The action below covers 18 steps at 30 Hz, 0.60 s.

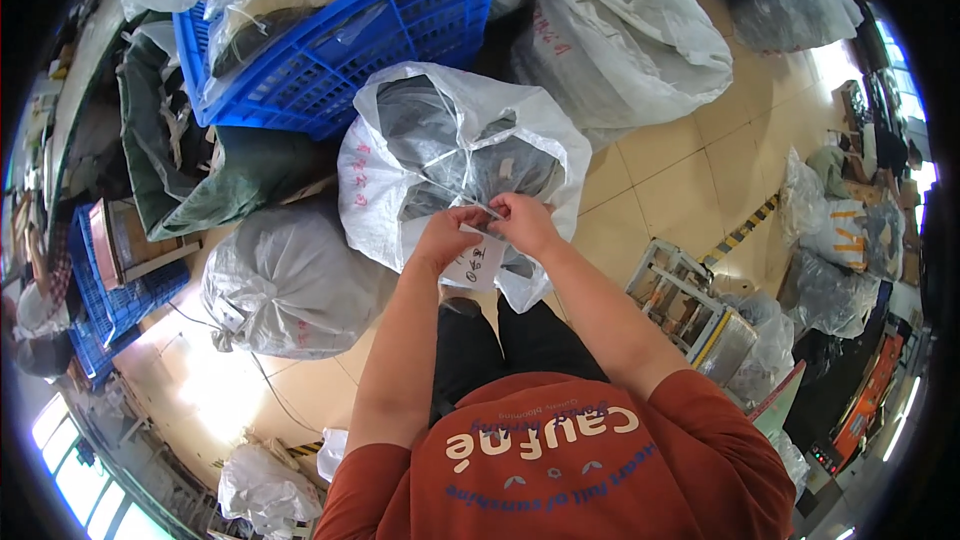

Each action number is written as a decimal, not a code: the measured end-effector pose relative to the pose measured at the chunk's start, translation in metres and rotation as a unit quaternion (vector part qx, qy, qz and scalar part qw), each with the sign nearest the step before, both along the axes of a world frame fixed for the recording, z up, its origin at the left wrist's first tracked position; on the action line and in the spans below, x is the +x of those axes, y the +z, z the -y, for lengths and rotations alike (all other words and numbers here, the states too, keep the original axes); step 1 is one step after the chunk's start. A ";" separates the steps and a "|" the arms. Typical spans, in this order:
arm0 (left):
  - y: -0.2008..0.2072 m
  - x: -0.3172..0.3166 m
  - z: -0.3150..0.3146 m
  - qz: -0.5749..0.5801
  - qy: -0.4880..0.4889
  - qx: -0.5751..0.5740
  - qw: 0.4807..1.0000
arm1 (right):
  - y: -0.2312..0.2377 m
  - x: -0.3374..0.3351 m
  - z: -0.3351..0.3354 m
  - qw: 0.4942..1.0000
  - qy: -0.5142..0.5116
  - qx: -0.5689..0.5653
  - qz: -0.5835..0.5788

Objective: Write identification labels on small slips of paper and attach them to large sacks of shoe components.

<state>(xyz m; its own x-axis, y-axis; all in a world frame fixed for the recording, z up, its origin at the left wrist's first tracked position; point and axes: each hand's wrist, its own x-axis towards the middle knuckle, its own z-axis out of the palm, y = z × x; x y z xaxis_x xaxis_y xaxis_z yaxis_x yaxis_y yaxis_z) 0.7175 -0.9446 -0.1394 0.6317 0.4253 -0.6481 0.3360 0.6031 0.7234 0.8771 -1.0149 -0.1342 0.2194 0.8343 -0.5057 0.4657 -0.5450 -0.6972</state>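
In front of me stands a white woven sack (362, 202) with red marks on its side. White cords (466, 152) are drawn across its mouth, and greyish contents in clear plastic show through the gaps. My left hand (447, 237) and my right hand (526, 224) meet at the sack's near edge, both with fingers closed in a pinch. A thin white cord runs down between the fingertips. Just below them hangs a white paper tag (480, 262) with handwriting, partly covered by my left hand. The fingers hide how tag and cord join.
Beyond the sack, a blue plastic crate (340, 70) is tilted, with bagged goods in it. Another white sack (630, 40) stands at the far right, and a tied grey-white sack (290, 280) at the left. A metal frame cart (680, 300) is on the tiled floor at right.
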 end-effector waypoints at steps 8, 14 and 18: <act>0.000 -0.004 0.007 -0.069 -0.108 0.183 0.975 | -0.007 0.004 0.001 0.995 0.028 -0.056 -0.074; 0.001 -0.009 0.008 -0.061 -0.083 0.200 0.974 | 0.017 -0.001 -0.017 0.992 0.079 -0.099 0.010; 0.002 -0.004 0.009 -0.113 -0.155 0.221 0.956 | 0.011 0.000 -0.011 0.996 0.045 -0.078 0.025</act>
